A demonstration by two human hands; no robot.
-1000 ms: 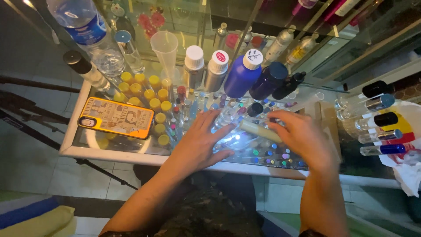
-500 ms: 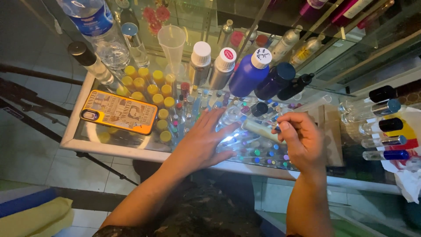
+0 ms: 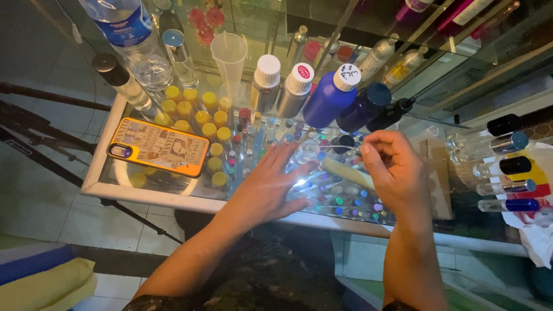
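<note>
Glass tabletop (image 3: 173, 193) crowded with bottles fills my view. Just right of the orange phone (image 3: 156, 146), my left hand (image 3: 271, 184) lies flat, fingers spread, touching a small clear vial (image 3: 304, 153). Further right of the phone, my right hand (image 3: 394, 173) pinches a thin dropper (image 3: 340, 147) toward the vial.

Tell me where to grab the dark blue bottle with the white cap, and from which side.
Grip the dark blue bottle around its body below the white cap, coming from the front right. It looks upright and round, silver bottles crowd its left, and a darker bottle sits close on its right, so go narrow.
</note>
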